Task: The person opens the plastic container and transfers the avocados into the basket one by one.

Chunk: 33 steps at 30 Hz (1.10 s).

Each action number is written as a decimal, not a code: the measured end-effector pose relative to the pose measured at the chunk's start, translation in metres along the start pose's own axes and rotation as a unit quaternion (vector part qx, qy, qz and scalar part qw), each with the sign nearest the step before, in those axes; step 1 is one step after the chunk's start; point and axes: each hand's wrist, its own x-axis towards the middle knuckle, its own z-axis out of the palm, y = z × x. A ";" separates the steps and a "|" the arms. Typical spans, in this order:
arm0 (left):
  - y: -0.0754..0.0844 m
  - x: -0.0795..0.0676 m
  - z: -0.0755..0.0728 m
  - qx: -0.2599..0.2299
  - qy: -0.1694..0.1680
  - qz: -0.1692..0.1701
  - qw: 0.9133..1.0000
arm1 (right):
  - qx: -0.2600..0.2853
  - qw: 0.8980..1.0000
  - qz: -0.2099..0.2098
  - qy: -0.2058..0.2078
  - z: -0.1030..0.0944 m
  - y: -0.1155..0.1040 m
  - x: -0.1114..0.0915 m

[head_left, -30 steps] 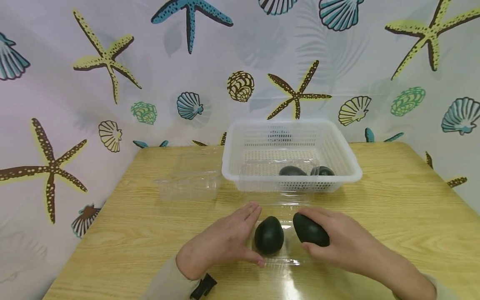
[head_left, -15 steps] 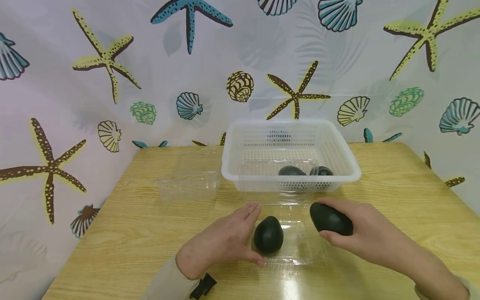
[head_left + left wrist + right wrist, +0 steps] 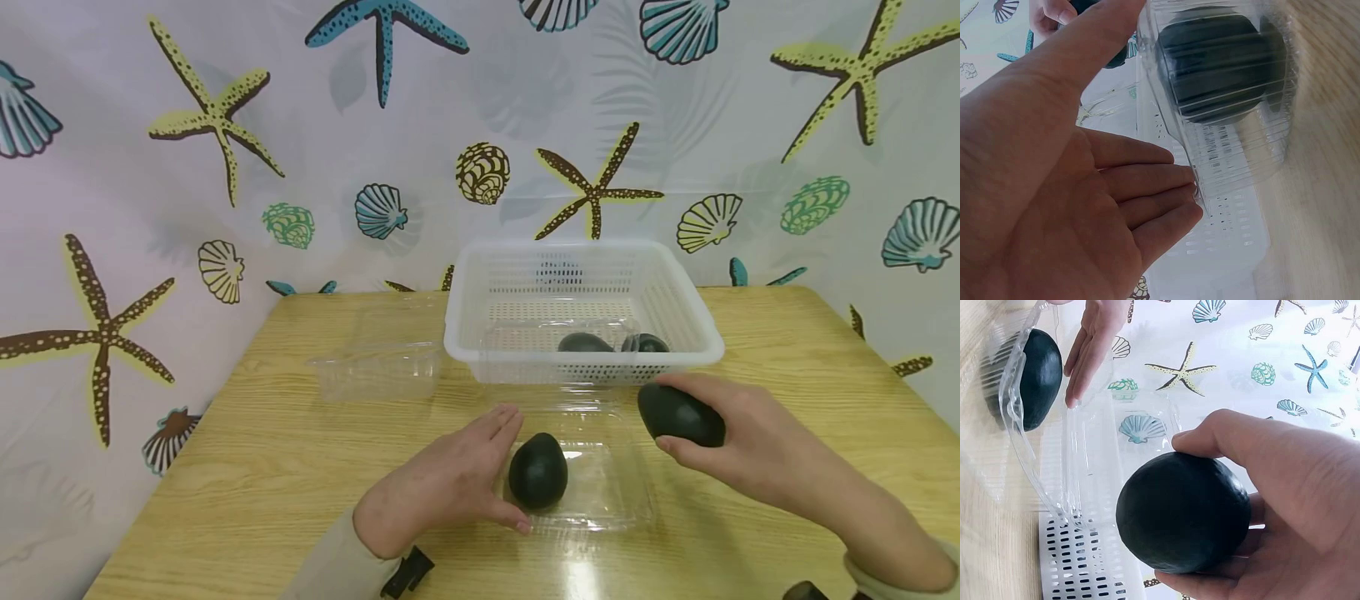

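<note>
A clear plastic clamshell box [image 3: 603, 483] stands with its lid raised at the front of the table. In its left half lies a dark green avocado [image 3: 537, 472]. My left hand [image 3: 446, 483] rests along the box's left side, fingers straight and thumb by the front edge; in the left wrist view its fingertips [image 3: 1192, 194] are right at the rim. To the right of the box, my right hand [image 3: 757, 442] grips a second avocado [image 3: 681, 414] between thumb and fingers. The right wrist view shows this avocado [image 3: 1182, 512] held up above the box's level.
Behind the box a white perforated basket [image 3: 693, 354] holds a couple of avocados [image 3: 583, 342], partly seen through the raised lid. Another clear clamshell box [image 3: 378, 375] stands open at the back left. A patterned cloth [image 3: 420, 150] hangs behind the wooden table [image 3: 262, 467].
My right hand has carried its avocado from over the box's right half out to the right and slightly back. The left hand and the other avocado have stayed put.
</note>
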 end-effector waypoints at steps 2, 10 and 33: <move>0.000 0.000 0.000 0.001 0.000 0.000 1.000 | -0.005 1.000 0.007 -0.001 -0.002 0.002 0.001; -0.002 0.000 0.000 0.002 0.004 -0.001 1.000 | -0.019 1.000 0.005 0.018 -0.009 0.009 0.009; -0.002 0.000 0.000 0.013 0.000 0.000 1.000 | -0.008 0.998 0.064 0.028 -0.017 0.027 0.036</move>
